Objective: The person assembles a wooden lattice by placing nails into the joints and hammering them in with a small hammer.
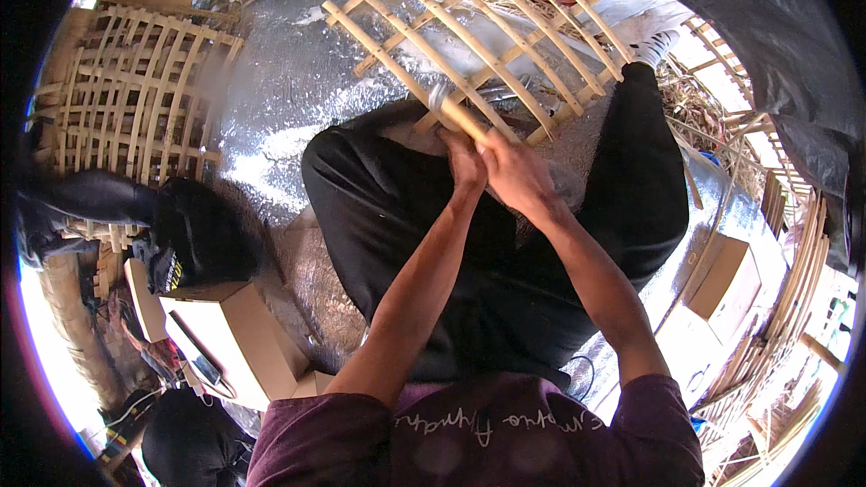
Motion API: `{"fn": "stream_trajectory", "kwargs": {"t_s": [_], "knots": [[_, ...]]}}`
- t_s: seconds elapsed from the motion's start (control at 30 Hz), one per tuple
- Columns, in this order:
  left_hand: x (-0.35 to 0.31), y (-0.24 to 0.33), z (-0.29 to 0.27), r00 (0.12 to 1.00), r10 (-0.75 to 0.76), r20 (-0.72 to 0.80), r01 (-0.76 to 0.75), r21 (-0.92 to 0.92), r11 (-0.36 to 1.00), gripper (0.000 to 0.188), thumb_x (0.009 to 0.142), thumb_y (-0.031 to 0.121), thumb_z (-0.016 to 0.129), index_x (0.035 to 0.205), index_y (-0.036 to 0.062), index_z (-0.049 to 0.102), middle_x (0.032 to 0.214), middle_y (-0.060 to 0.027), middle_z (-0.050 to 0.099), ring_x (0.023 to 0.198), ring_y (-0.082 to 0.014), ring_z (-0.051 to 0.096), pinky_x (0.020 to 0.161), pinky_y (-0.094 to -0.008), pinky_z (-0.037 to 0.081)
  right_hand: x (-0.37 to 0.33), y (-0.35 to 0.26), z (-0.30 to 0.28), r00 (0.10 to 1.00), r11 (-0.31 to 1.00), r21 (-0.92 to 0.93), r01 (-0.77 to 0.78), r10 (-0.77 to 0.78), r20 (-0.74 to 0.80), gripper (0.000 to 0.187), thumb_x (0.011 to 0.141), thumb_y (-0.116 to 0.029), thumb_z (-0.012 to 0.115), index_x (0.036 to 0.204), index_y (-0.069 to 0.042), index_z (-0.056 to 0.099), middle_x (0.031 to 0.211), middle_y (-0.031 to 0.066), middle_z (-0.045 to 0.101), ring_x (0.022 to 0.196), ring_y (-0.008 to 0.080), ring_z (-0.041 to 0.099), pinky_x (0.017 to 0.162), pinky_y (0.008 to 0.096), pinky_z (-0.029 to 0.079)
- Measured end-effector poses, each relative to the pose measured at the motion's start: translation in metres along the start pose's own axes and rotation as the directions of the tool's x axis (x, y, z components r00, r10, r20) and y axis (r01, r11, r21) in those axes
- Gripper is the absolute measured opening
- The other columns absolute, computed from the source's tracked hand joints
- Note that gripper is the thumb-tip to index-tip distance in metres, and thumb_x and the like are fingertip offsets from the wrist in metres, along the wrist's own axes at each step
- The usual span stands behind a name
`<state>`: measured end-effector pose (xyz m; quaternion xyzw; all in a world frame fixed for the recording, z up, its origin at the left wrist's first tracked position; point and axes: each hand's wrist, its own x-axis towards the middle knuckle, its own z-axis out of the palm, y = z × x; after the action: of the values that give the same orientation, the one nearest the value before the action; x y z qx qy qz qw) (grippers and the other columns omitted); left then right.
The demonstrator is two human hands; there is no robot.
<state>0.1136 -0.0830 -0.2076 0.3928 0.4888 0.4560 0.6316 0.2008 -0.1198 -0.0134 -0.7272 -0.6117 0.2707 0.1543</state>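
Observation:
A lattice of pale bamboo strips (469,33) slants across the top middle, its near edge over my bent legs. My right hand (517,171) is closed round the light wooden handle of a tool (461,117). Its silvery end (437,96) lies against the near strips and is blurred. Close beside it, my left hand (464,160) is closed at the lattice's near edge, apparently gripping a strip; its fingertips are partly hidden behind the handle.
A shiny silver sheet (280,63) covers the ground. Another woven bamboo panel (135,90) stands at left, near another person's dark-clothed leg (99,197). Cardboard boxes sit at lower left (239,334) and right (722,278). Bamboo strips (785,307) line the right edge.

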Motion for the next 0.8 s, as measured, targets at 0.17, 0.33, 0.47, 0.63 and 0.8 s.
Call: {"fn": "stream_trajectory", "kwargs": {"t_s": [0.17, 0.33, 0.47, 0.63, 0.8], "knots": [[-0.013, 0.038, 0.025, 0.982, 0.186, 0.022, -0.187, 0.155, 0.970, 0.054, 0.098, 0.031, 0.048, 0.131, 0.0043, 0.015, 0.112, -0.0102, 0.044, 0.104, -0.0208, 0.045, 0.091, -0.0353, 0.041, 0.006, 0.014, 0.009, 0.993, 0.986, 0.162, -0.034, 0.051, -0.103, 0.025, 0.096, -0.030, 0.048, 0.102, -0.005, 0.048, 0.085, 0.0252, 0.063, 0.079, 0.0446, 0.062, 0.066, 0.0541, 0.050], [-0.005, 0.045, 0.014, 0.965, 0.251, -0.069, -0.214, 0.339, 0.916, 0.053, 0.091, 0.016, 0.055, 0.124, 0.0014, 0.017, 0.101, -0.0153, 0.048, 0.089, -0.0205, 0.053, 0.075, -0.0345, 0.049, 0.010, 0.027, 0.016, 0.972, 0.923, 0.360, -0.134, 0.193, -0.135, 0.040, 0.092, -0.040, 0.055, 0.104, -0.002, 0.050, 0.083, 0.0270, 0.063, 0.081, 0.0452, 0.063, 0.065, 0.0501, 0.052], [-0.025, 0.085, 0.025, 0.994, -0.091, 0.068, 0.092, -0.012, 0.996, 0.051, 0.091, -0.001, 0.045, 0.133, 0.0039, 0.016, 0.102, -0.0131, 0.049, 0.082, -0.0184, 0.055, 0.065, -0.0295, 0.051, 0.003, 0.050, 0.022, 0.953, 0.968, 0.238, -0.086, 0.150, -0.264, 0.045, 0.085, -0.037, 0.066, 0.101, 0.002, 0.052, 0.082, 0.0265, 0.063, 0.078, 0.0424, 0.065, 0.065, 0.0476, 0.053], [-0.026, 0.090, 0.061, 0.997, -0.074, -0.009, 0.074, -0.010, 0.997, 0.040, 0.091, 0.004, 0.050, 0.121, 0.0067, 0.023, 0.100, -0.0123, 0.048, 0.075, -0.0182, 0.055, 0.059, -0.0302, 0.048, -0.004, 0.064, -0.003, 0.879, 0.934, 0.285, -0.213, 0.311, -0.362, 0.040, 0.081, -0.030, 0.070, 0.099, 0.003, 0.056, 0.086, 0.0276, 0.064, 0.080, 0.0419, 0.065, 0.064, 0.0463, 0.054], [-0.025, 0.049, 0.095, 0.990, 0.054, -0.129, -0.043, 0.088, 0.995, 0.043, 0.092, 0.015, 0.056, 0.121, 0.0069, 0.026, 0.101, -0.0142, 0.049, 0.078, -0.0202, 0.054, 0.064, -0.0342, 0.049, -0.006, 0.103, -0.008, 0.790, 0.917, 0.227, -0.328, 0.398, -0.466, 0.054, 0.076, -0.035, 0.075, 0.107, 0.004, 0.053, 0.089, 0.0272, 0.063, 0.083, 0.0448, 0.064, 0.067, 0.0471, 0.053]]}}
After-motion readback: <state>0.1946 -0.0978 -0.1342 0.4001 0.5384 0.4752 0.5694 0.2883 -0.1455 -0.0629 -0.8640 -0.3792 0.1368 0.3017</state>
